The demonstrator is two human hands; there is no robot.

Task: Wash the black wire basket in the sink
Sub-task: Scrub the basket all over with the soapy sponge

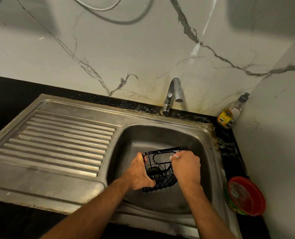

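Over the steel sink, both hands hold the black wire basket: boxy grid w/ solid slotted back plate. Left hand grips its left side, right hand curls round its right rim. Ribbed drainboard alongside.

A black speckled stone countertop runs along the white marble-patterned wall and carries a stainless steel sink unit with a ribbed draining board to the left of its basin. A curved chrome tap rises at the back edge of the unit. In the right corner stands a clear plastic pump bottle with a yellow label, and nearer on the right lies a round red-lidded tub.
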